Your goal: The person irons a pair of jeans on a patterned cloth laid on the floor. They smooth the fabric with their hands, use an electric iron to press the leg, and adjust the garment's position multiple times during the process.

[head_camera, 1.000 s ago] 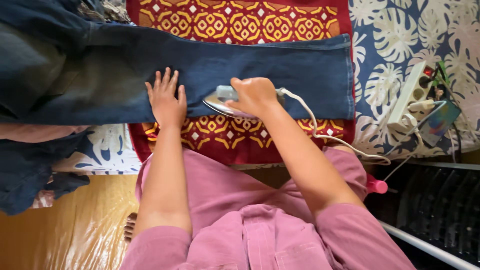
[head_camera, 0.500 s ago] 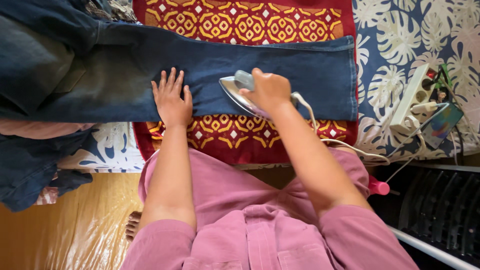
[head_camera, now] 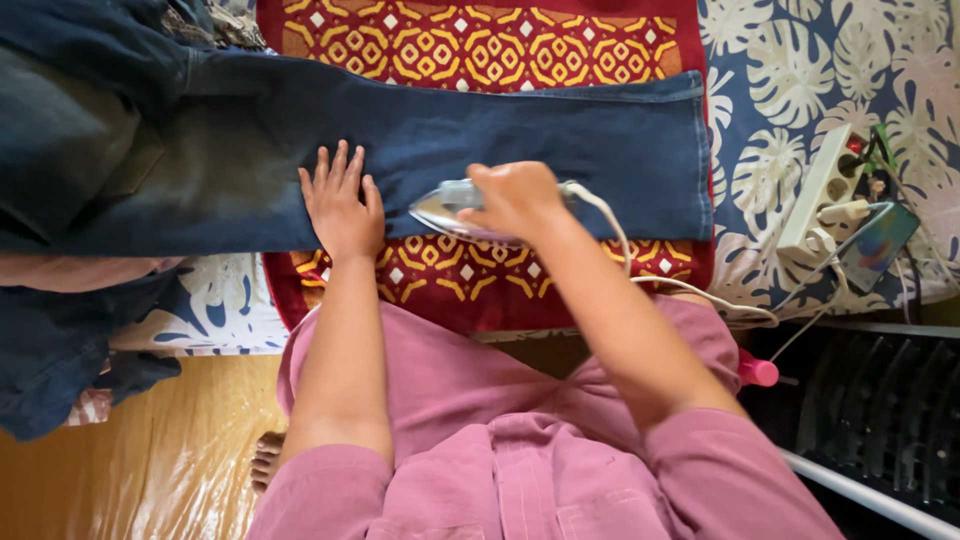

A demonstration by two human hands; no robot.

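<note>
Seen from above, one person in a pink shirt stands at a bed and presses one pair of dark blue jeans (head_camera: 560,130). Two bare hands are in view, both the person's own.

One leg of the jeans lies flat and stretched across one red cloth (head_camera: 480,45) with a yellow geometric pattern. The hem points to the right. The rest of the garment bunches up at the left edge. Under the red cloth is one blue bedsheet (head_camera: 800,70) printed with large white leaves.

The left hand (head_camera: 342,205) lies open and flat on the denim, palm down, fingers spread and pointing away from the body. Its arm reaches straight forward.

The right hand (head_camera: 515,198) is closed around the handle of one electric iron (head_camera: 447,208). The iron's metal plate sits at the near edge of the trouser leg, partly over the red cloth, with its pointed tip aimed left toward the flat hand. The two hands are near each other but not touching. The right arm runs diagonally from the lower right.

One white cord (head_camera: 640,265) trails from the back of the iron toward the right. There, one white power strip (head_camera: 822,195) rests on the sheet, with one phone (head_camera: 880,245) just beside it. One pink cap (head_camera: 757,372) shows near the right elbow.
</note>
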